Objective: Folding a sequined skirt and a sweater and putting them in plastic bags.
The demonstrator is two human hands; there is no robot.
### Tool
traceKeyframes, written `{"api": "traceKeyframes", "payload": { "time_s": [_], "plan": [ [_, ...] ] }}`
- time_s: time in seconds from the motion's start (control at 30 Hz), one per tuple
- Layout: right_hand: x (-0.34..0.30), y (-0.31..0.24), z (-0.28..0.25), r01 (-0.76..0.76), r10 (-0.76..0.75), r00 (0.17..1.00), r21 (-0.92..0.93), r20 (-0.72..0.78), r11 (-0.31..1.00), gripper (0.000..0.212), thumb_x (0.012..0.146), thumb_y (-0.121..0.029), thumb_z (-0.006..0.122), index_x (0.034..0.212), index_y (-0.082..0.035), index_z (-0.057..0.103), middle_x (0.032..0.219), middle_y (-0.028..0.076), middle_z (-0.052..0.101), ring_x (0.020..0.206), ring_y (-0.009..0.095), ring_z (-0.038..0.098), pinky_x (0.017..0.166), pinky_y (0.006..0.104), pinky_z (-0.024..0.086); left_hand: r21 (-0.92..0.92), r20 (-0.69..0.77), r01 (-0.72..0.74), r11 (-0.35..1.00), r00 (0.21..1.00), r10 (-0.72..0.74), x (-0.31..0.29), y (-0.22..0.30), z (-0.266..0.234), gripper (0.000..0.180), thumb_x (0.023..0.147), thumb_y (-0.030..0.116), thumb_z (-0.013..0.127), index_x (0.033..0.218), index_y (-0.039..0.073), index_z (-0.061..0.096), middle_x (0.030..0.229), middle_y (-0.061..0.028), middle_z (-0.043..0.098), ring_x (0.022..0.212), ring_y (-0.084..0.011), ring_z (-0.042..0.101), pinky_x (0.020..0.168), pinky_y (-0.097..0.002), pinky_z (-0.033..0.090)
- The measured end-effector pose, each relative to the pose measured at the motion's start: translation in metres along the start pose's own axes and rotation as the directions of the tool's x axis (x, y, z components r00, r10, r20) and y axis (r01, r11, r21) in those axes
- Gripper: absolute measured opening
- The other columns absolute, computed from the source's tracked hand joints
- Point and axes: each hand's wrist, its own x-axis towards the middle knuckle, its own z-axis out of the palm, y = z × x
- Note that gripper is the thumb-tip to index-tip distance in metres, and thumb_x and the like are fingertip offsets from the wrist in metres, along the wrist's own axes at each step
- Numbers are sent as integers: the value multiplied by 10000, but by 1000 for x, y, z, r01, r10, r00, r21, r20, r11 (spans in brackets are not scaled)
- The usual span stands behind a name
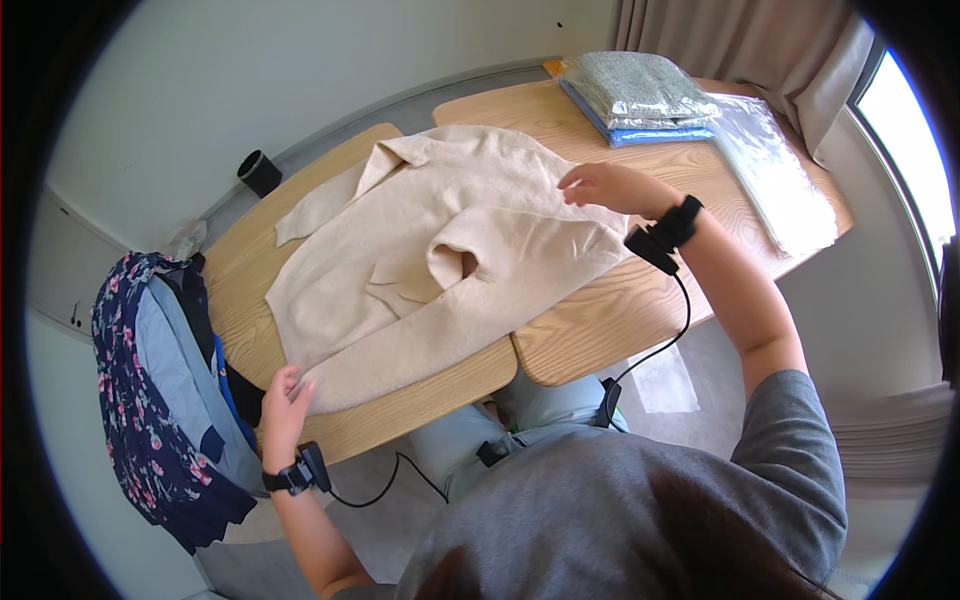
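Note:
A beige knit sweater (pixel 350 270) lies spread over the table, one sleeve folded across its front and another stretched along the near edge. At the near left end of that stretched sleeve is my left hand (pixel 284 405), thumb and fingers apart, seemingly touching the fabric. My right hand (pixel 612 188) hovers over or rests lightly on the far right part of the sweater, its fingers loosely bent and apart. Whether its fingertips touch the cloth is hard to tell. Each wrist wears a black strap with a small device and a cable.
Two wooden table sections (pixel 570 345) meet at a seam. Bagged folded garments (pixel 640 95) are stacked at the far right, beside clear plastic bags (pixel 775 175). Several clothes, including a floral navy garment (pixel 140 400), hang at the left. A black bin (pixel 259 174) stands beyond the table.

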Motion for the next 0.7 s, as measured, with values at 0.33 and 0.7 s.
{"api": "traceKeyframes", "payload": {
  "time_s": [0.33, 0.7],
  "plan": [
    [-88, 36, 36, 28, -28, 994, 4, -109, 1000, 346, 859, -218, 646, 1121, -8, 564, 971, 128, 609, 967, 248, 576, 898, 325, 438, 33, 9, -16, 999, 1000, 16, -23, 10, 0, 367, 763, 88, 684, 1084, -23, 545, 1020, -156, 597, 966, -249, 562, 853, -335, 429],
    [-132, 5, 60, -175, 182, 965, 55, -187, 983, 180, 841, -162, 625, 918, 2, 623, 798, 136, 624, 737, 245, 586, 676, 338, 466, 260, 134, -27, 965, 991, -8, -15, 20, -31, 374, 746, 88, 678, 1090, 14, 550, 984, -150, 603, 900, -261, 575, 786, -353, 461]
  ]
}}
